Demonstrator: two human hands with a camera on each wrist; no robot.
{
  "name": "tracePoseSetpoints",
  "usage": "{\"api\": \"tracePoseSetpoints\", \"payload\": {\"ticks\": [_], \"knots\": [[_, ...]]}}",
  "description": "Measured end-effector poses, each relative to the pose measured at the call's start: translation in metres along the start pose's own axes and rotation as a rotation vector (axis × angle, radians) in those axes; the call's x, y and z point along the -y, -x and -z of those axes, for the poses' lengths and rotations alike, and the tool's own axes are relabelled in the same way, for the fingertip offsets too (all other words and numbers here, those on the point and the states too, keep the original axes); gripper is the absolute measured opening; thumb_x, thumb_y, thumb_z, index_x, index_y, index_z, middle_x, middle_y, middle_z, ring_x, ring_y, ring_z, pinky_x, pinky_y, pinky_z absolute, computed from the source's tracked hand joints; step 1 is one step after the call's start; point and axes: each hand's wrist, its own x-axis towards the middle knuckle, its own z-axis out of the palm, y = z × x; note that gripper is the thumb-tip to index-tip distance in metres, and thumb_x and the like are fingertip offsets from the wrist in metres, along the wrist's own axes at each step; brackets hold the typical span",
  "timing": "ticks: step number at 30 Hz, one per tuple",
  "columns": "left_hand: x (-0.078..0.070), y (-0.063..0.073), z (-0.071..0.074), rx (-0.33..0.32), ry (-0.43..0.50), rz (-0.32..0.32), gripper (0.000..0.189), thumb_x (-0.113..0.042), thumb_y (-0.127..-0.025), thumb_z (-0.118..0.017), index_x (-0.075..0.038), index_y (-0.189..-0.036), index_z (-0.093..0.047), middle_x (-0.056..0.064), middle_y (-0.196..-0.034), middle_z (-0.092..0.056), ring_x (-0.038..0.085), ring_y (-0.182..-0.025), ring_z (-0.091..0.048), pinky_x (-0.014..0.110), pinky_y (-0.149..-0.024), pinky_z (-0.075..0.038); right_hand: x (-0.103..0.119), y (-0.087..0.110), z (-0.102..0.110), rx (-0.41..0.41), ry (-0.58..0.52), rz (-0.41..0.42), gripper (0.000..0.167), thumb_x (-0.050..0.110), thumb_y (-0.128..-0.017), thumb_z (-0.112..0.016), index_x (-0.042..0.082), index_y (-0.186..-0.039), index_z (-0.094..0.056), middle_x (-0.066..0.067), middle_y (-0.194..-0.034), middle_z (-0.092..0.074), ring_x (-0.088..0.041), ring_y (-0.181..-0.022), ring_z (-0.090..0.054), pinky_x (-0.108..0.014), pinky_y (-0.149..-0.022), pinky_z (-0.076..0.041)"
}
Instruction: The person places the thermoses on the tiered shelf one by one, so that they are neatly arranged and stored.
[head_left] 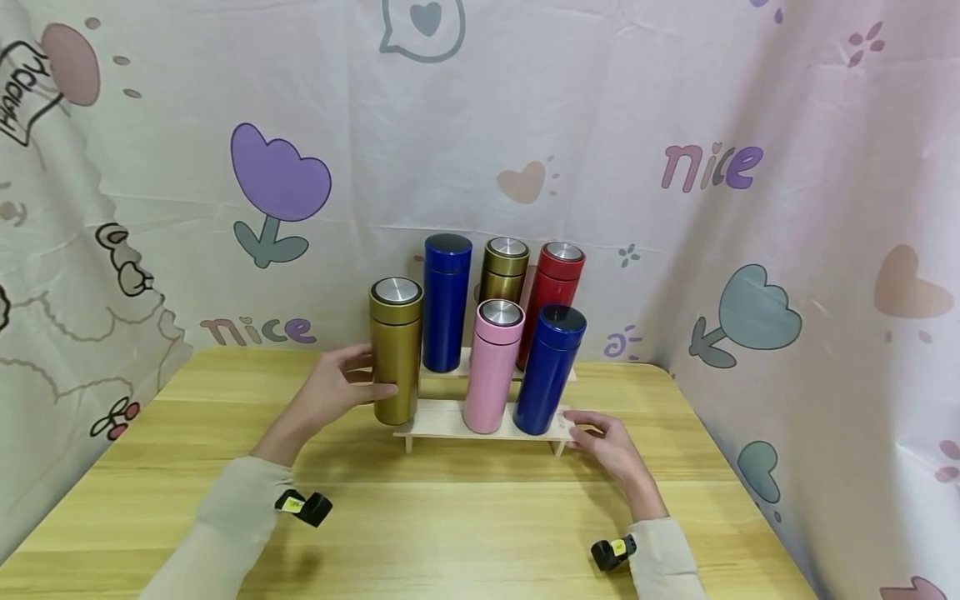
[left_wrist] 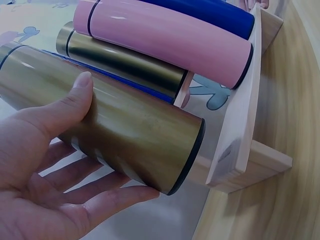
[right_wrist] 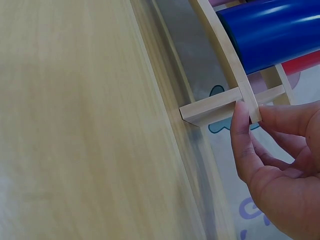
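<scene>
My left hand [head_left: 330,390] grips a gold thermos flask [head_left: 397,358] with a silver lid, thumb across its side and fingers curled round it. In the left wrist view the base of this gold flask [left_wrist: 135,130] is a little apart from the board below. It hangs at the left end of the lower step of a pale wooden two-step rack [head_left: 442,421]. My right hand [head_left: 603,442] pinches the right end of that step between thumb and fingers. On the lower step stand a pink flask [head_left: 491,375] and a blue flask [head_left: 550,375], slightly tilted in view.
Behind, on the upper step, stand another blue flask [head_left: 446,308], a darker gold flask [head_left: 504,271] and a red flask [head_left: 555,279], the last two partly hidden. The rack is on a wooden table [head_left: 450,525], with a patterned curtain [head_left: 585,108] behind.
</scene>
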Motion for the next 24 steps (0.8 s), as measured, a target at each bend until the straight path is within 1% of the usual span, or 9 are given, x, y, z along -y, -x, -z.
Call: {"api": "tracePoseSetpoints", "payload": {"ticks": [5, 9, 13, 17, 21, 24], "knots": [[0.000, -0.002, -0.006, 0.007, -0.001, -0.001, 0.078, -0.022, -0.085, -0.087, -0.007, -0.152, -0.050, 0.025, -0.148, -0.057, 0.046, -0.128, -0.061, 0.050, -0.097, -0.061, 0.000, 0.001, -0.001, -0.004, 0.009, 0.004, 0.041, 0.000, -0.101, -0.058, -0.007, -0.142, -0.056, -0.029, -0.149, -0.052, -0.011, -0.100, -0.071, -0.027, -0.089, -0.063], [0.000, -0.004, -0.010, 0.013, 0.000, 0.007, 0.076, -0.023, -0.084, -0.087, -0.008, -0.150, -0.052, 0.023, -0.146, -0.058, 0.046, -0.127, -0.062, 0.048, -0.095, -0.062, 0.000, 0.001, -0.001, -0.003, 0.006, 0.001, 0.041, -0.001, -0.101, -0.058, -0.007, -0.142, -0.056, -0.029, -0.149, -0.052, -0.009, -0.100, -0.071, -0.026, -0.089, -0.063], [-0.002, -0.006, -0.016, 0.020, -0.007, 0.014, 0.077, -0.025, -0.084, -0.087, -0.008, -0.151, -0.051, 0.022, -0.148, -0.057, 0.045, -0.128, -0.061, 0.049, -0.097, -0.061, 0.001, 0.000, -0.001, 0.000, 0.005, 0.002, 0.041, 0.000, -0.102, -0.058, -0.008, -0.142, -0.056, -0.030, -0.149, -0.051, -0.009, -0.102, -0.070, -0.024, -0.089, -0.062], [-0.006, -0.010, -0.022, 0.034, 0.001, 0.019, 0.080, -0.028, -0.083, -0.088, -0.009, -0.152, -0.050, 0.021, -0.150, -0.056, 0.045, -0.130, -0.060, 0.050, -0.100, -0.060, 0.002, 0.000, 0.002, -0.003, 0.002, -0.001, 0.040, 0.002, -0.102, -0.059, -0.006, -0.141, -0.057, -0.029, -0.149, -0.052, -0.012, -0.106, -0.070, -0.024, -0.090, -0.062], [-0.008, -0.013, -0.029, 0.040, 0.015, 0.046, 0.082, -0.030, -0.082, -0.089, -0.009, -0.151, -0.051, 0.021, -0.149, -0.056, 0.046, -0.130, -0.060, 0.049, -0.097, -0.061, 0.001, 0.000, 0.003, 0.012, 0.005, 0.006, 0.041, 0.002, -0.102, -0.058, -0.007, -0.142, -0.055, -0.029, -0.150, -0.051, -0.014, -0.109, -0.069, -0.024, -0.091, -0.062], [-0.006, -0.013, -0.032, 0.045, 0.013, 0.051, 0.083, -0.029, -0.082, -0.089, -0.007, -0.152, -0.050, 0.022, -0.149, -0.056, 0.045, -0.130, -0.060, 0.048, -0.097, -0.061, -0.001, -0.001, 0.002, 0.014, 0.003, 0.002, 0.041, 0.001, -0.102, -0.058, -0.007, -0.142, -0.055, -0.029, -0.151, -0.050, -0.013, -0.109, -0.069, -0.024, -0.091, -0.062]]}}
